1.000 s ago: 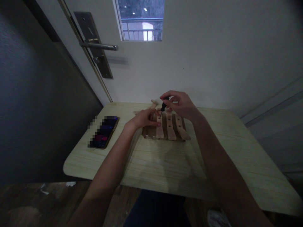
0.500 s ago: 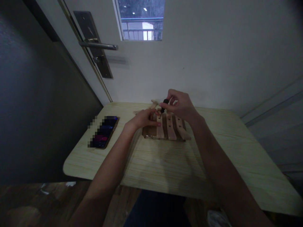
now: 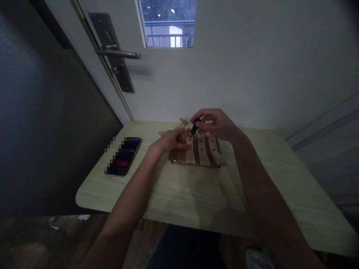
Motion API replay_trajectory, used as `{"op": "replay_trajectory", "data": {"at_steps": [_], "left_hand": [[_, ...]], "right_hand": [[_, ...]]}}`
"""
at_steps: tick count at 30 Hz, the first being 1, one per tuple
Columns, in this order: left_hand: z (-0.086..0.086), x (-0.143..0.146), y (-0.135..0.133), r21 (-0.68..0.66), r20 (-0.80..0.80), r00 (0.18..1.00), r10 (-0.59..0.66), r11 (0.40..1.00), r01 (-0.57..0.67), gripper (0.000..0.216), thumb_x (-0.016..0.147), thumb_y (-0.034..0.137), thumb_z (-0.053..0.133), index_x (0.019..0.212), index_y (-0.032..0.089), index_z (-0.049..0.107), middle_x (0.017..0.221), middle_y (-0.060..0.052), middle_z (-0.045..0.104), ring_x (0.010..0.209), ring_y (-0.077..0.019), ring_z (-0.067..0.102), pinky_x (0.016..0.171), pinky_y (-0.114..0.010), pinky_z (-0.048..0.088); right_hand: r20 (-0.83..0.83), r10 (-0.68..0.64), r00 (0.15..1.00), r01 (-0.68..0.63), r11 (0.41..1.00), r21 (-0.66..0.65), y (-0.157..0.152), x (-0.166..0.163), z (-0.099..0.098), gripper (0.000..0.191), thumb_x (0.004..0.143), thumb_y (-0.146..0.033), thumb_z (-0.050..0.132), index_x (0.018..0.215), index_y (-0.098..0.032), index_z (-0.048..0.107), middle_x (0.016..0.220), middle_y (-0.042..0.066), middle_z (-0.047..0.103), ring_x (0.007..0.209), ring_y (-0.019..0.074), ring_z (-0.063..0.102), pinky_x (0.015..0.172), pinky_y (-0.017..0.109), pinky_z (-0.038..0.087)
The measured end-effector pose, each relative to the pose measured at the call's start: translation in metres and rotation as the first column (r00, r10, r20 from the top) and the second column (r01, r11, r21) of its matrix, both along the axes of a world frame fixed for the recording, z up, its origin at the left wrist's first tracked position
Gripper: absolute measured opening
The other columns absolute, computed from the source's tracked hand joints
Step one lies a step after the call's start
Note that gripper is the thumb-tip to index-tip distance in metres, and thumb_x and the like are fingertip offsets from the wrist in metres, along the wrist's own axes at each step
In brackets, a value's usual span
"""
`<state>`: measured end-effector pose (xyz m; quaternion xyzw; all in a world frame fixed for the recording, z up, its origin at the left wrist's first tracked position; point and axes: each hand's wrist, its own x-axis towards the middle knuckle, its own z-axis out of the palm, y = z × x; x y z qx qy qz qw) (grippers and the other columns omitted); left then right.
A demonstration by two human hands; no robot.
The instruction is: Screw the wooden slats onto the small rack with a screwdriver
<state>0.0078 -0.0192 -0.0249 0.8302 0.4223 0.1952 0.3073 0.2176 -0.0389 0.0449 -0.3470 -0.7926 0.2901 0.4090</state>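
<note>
A short screwdriver (image 3: 195, 126) with a black handle is gripped in the fingers of my right hand (image 3: 215, 121). It leans, its tip down near the upper end of the leftmost wooden piece (image 3: 190, 155). My left hand (image 3: 171, 141) holds that piece between thumb and fingers. To its right lie a middle wooden piece (image 3: 203, 157) and a bent right one (image 3: 216, 155), each with dark holes. All three rest on a brown board (image 3: 177, 156) that looks wrapped in something shiny. Whether the tip sits in a screw is too small to tell.
Behind my left hand lies another pale wooden piece (image 3: 183, 121). A phone (image 3: 123, 157) with its screen lit is on the left of the wooden table (image 3: 179, 198). Beyond the table's far edge stands a white door (image 3: 238, 67) with a metal handle (image 3: 117, 54).
My right hand's fingers have shifted around the screwdriver handle, and the hand has turned and lowered slightly. The left hand stays in place on the wooden piece.
</note>
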Motion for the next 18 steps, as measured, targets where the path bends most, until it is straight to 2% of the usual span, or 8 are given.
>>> {"op": "replay_trajectory", "data": {"at_steps": [3,8,10,12,15,18], "left_hand": [[0.001,0.0,0.0,0.009,-0.012,1.0,0.006,1.0,-0.006,0.048,0.071,0.045,0.079,0.107,0.018,0.064,0.059,0.007,0.045,0.058,-0.0122,0.044,0.059,-0.025,0.031],[0.005,0.002,-0.002,0.023,-0.036,0.999,0.015,1.0,-0.015,0.047,0.07,0.041,0.08,0.108,0.017,0.065,0.062,0.006,0.048,0.059,-0.0118,0.045,0.059,-0.024,0.031],[0.006,0.002,-0.002,0.02,-0.042,0.999,0.022,1.0,-0.022,0.047,0.07,0.041,0.08,0.108,0.017,0.065,0.063,0.005,0.048,0.059,-0.0119,0.045,0.058,-0.024,0.031],[0.005,0.002,-0.002,0.019,-0.037,0.999,0.026,1.0,-0.025,0.047,0.07,0.041,0.081,0.108,0.017,0.065,0.062,0.006,0.047,0.058,-0.0119,0.044,0.058,-0.024,0.031],[0.004,0.002,-0.001,0.016,-0.017,1.0,0.02,1.0,-0.02,0.046,0.07,0.04,0.081,0.107,0.017,0.065,0.061,0.006,0.045,0.058,-0.0116,0.044,0.058,-0.024,0.032],[0.003,0.002,-0.001,0.011,0.004,1.0,0.005,1.0,-0.005,0.045,0.07,0.039,0.081,0.106,0.017,0.065,0.061,0.006,0.046,0.058,-0.0112,0.043,0.058,-0.024,0.032]], "right_hand": [[-0.027,-0.043,0.999,0.043,0.999,-0.014,0.001,-0.001,-0.001,0.017,0.073,-0.033,0.072,0.079,-0.017,0.071,0.078,0.003,0.07,0.067,0.0126,0.06,0.059,0.025,0.048],[-0.064,-0.268,0.961,0.272,0.958,0.085,0.004,-0.009,-0.01,0.033,0.063,-0.04,0.083,0.063,-0.018,0.058,0.057,-0.004,0.056,0.053,0.0088,0.049,0.051,0.023,0.039],[-0.067,-0.327,0.943,0.333,0.934,0.128,0.005,-0.012,-0.013,0.039,0.064,-0.042,0.083,0.06,-0.019,0.053,0.054,-0.006,0.051,0.051,0.0072,0.043,0.049,0.022,0.035],[-0.069,-0.316,0.946,0.323,0.933,0.161,0.005,-0.013,-0.014,0.034,0.067,-0.04,0.082,0.066,-0.019,0.055,0.062,-0.004,0.055,0.053,0.0074,0.044,0.05,0.022,0.036],[-0.051,-0.204,0.978,0.21,0.96,0.186,0.004,-0.012,-0.012,0.019,0.072,-0.03,0.077,0.079,-0.018,0.064,0.081,0.001,0.064,0.066,0.0106,0.055,0.057,0.023,0.044],[0.006,-0.116,0.993,0.114,0.984,0.134,0.002,-0.009,-0.009,0.011,0.077,-0.025,0.07,0.085,-0.017,0.07,0.087,0.003,0.069,0.07,0.0119,0.059,0.062,0.025,0.048]]}}
